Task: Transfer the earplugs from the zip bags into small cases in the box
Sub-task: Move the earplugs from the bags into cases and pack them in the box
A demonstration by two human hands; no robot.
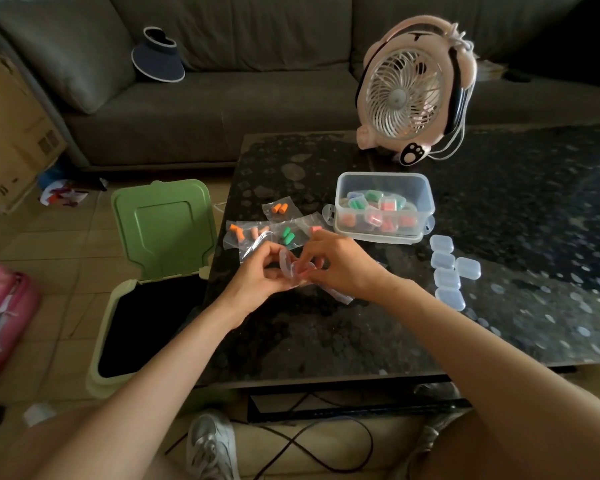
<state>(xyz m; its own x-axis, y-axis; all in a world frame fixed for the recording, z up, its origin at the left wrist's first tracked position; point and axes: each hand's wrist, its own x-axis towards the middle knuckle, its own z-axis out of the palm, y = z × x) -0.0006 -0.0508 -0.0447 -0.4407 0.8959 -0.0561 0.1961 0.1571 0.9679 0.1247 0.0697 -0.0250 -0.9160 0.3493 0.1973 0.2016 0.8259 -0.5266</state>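
Note:
Both hands meet over the dark table (326, 334) on one small clear case (293, 269) with its lid up. My left hand (257, 275) grips its left side and my right hand (340, 263) pinches its right side, with something pink between the fingers. An empty zip bag (340, 293) lies under my right hand. Just beyond lie several zip bags with orange (279, 208), green (286, 236) and pink (258, 233) earplugs. The clear box (385, 181) behind them holds several filled cases. Several empty cases (447, 271) lie to the right.
A pink desk fan (413, 88) stands at the back of the table, its cord trailing right. Left of the table is a green bin (108, 341) with its lid (163, 226) up. A grey sofa (222, 98) and a cardboard box (11, 133) lie beyond.

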